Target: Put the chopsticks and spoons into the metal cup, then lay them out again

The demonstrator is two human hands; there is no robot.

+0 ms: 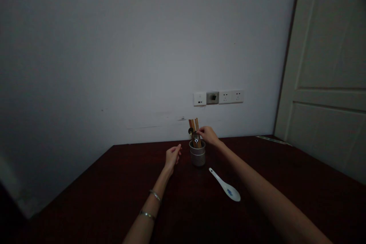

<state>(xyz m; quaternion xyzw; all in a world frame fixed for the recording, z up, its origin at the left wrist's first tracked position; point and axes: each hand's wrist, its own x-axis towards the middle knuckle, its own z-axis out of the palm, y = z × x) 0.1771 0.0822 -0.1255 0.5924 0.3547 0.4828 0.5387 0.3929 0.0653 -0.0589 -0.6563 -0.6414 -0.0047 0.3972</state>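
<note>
A grey cylindrical utensil holder stands upright on the dark red table. Several wooden chopsticks rise from it, along with a dark spoon and a shiny metal spoon. My right hand reaches in from the right, its fingertips pinched at the metal spoon's bowl above the holder's rim. To the left of the holder, apart from it, my left hand hovers with curled fingers, thumb against the index finger, holding nothing visible. A white soup spoon with a blue mark lies between the holder and my right forearm.
The dark red table meets a pale wall at its back edge. Sockets and a switch sit on that wall above the holder. A panelled door stands at the right, and a thin flat strip lies at the back right.
</note>
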